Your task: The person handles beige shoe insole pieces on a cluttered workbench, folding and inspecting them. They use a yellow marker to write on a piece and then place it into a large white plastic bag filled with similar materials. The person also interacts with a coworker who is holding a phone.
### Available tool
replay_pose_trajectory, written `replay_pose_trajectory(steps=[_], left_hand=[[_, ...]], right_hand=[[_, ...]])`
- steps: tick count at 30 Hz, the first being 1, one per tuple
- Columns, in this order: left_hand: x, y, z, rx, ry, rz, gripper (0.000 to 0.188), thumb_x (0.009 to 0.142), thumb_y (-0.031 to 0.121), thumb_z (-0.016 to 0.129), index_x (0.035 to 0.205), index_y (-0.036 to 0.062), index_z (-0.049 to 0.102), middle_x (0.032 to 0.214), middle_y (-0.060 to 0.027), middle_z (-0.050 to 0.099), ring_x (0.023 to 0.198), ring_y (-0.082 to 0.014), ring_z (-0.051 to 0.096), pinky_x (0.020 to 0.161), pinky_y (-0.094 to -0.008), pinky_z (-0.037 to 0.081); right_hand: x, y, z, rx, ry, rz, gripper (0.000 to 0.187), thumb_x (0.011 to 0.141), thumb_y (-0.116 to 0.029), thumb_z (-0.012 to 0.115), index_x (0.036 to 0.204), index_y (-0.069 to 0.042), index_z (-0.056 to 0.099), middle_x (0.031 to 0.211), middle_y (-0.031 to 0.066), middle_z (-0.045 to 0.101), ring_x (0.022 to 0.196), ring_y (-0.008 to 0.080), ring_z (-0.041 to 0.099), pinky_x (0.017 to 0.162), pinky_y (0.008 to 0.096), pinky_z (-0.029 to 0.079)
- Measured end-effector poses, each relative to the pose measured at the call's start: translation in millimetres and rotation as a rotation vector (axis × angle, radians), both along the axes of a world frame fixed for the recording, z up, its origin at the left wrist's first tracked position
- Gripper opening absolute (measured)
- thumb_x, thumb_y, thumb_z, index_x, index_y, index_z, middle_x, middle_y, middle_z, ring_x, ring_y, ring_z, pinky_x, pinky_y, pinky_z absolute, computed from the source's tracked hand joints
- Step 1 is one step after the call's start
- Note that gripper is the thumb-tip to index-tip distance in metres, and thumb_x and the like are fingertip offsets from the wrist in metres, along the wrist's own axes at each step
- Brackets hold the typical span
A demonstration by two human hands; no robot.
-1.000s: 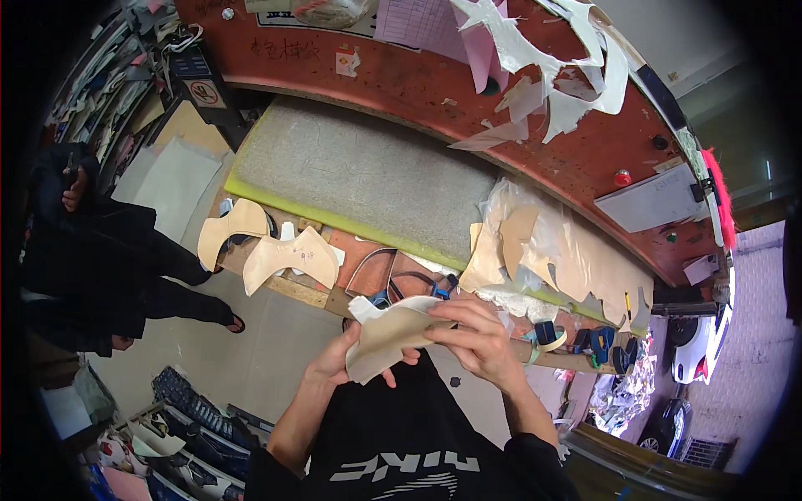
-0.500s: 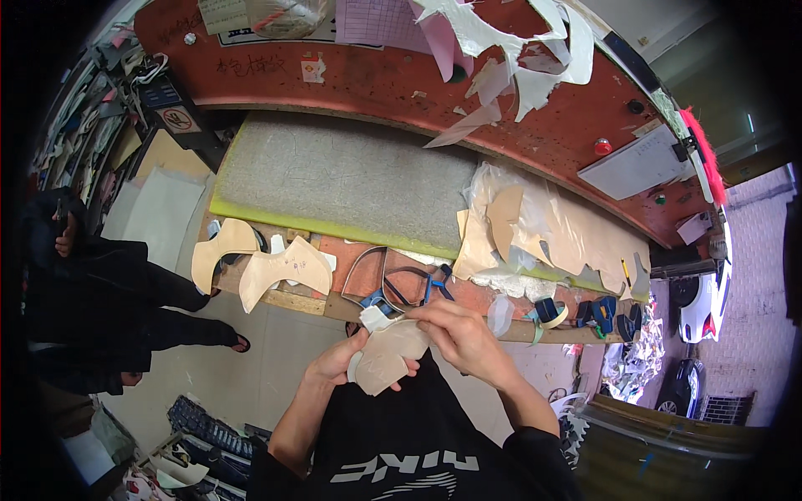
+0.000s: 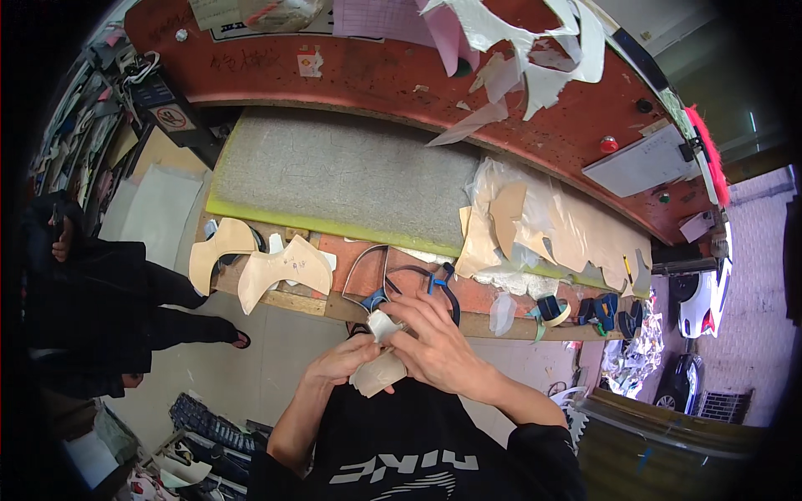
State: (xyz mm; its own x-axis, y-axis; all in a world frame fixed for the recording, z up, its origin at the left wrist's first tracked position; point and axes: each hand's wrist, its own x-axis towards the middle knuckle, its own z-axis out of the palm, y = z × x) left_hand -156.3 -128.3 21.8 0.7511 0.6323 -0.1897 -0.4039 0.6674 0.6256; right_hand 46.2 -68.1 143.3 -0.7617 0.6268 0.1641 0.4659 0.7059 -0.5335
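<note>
Two bare hands meet in front of the black shirt [image 3: 384, 442], close to the bench edge [image 3: 493, 326]. We record the left hand [image 3: 344, 361] in a narrow grip on the beige piece [image 3: 381, 375], which sits between both palms; we cannot count its layers. We see the right hand [image 3: 440, 349] arched over it from the other side, fingers bent across the white piece [image 3: 383, 327] at its upper end; whether these fingers pinch or merely rest, we cannot tell. Just beyond, we note the curved metal cutting dies [image 3: 369, 275] on the red bench strip [image 3: 493, 294]. Farther left lie two waisted beige cutouts [image 3: 285, 270], side by side, before the grey pad [image 3: 342, 171].
</note>
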Motion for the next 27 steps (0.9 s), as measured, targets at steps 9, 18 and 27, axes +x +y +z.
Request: replay_pose_trajectory(steps=[9,18,27], left_hand=[[-1,-3,1,-0.106,-0.149,-0.003,0.052,0.109,0.038,0.036,0.142,-0.0027,0.04,0.123,-0.0236,0.063,0.102,-0.031,0.07,0.084,-0.0425,0.062],[-7,15,12,-0.04,0.118,-0.175,0.05,0.11,0.038,0.035,0.14,-0.001,0.045,0.121,-0.0189,0.065,0.098,-0.022,0.071,0.08,-0.0327,0.06],[-26,70,36,-0.187,0.131,-0.017,0.062,0.109,0.046,0.027,0.145,-0.0028,0.042,0.127,-0.0231,0.063,0.112,-0.0296,0.067,0.093,-0.0404,0.057]], right_hand=[[9,3,-3,-0.038,0.093,0.086,0.032,0.06,-0.005,0.077,0.09,-0.003,0.065,0.133,0.0184,0.053,0.13,0.0371,0.049,0.101,0.05,0.045],[6,-1,-11,0.156,0.111,0.086,0.028,0.063,-0.009,0.075,0.089,-0.004,0.067,0.128,0.0163,0.057,0.123,0.0345,0.055,0.099,0.0483,0.047],[29,4,21,-0.011,0.364,0.229,0.011,0.081,-0.002,0.068,0.088,-0.004,0.059,0.116,0.0131,0.069,0.106,0.0319,0.066,0.096,0.0524,0.05]])
